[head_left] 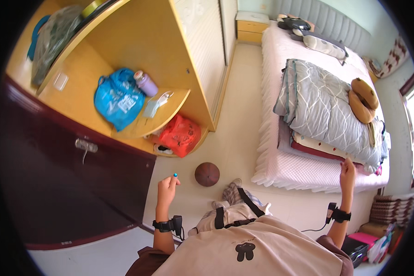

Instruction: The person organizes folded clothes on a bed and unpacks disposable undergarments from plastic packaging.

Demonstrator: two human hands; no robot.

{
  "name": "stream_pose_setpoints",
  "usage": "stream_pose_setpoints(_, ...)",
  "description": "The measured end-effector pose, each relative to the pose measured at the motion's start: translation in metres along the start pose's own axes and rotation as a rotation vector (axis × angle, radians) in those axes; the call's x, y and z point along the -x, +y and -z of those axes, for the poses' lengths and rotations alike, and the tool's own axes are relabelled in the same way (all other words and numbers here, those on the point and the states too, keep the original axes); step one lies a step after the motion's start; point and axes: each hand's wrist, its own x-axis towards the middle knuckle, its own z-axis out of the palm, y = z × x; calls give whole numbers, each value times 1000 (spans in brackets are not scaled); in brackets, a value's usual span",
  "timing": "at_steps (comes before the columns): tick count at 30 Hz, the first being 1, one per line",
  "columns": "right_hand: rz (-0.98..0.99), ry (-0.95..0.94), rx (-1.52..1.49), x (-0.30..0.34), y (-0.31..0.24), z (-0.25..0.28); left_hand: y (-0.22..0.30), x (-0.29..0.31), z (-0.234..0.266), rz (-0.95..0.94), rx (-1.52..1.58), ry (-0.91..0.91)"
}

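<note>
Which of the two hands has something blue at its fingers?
The left hand, nearer the basketball: a small blue object shows at its fingers, while none is visible at the right hand.

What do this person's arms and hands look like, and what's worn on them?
The left hand and right hand are gloveless. Each wrist has a black strap with a small dark box and thin cable. The sleeves are dark brown.
</note>
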Motion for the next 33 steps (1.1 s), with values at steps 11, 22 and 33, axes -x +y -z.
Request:
stream_pose_setpoints(11,-361,-138,90,68,25,-69,18,-105,-13,-41,-128,-140)
stream_pose_setpoints(22,-696,-93,196,131,63,-43,33,-164,-55,-101,-135,-441)
stream_pose_setpoints(33,-488,-202,-72,20,-12,-142,84,-281,-85,-235,-123,-507)
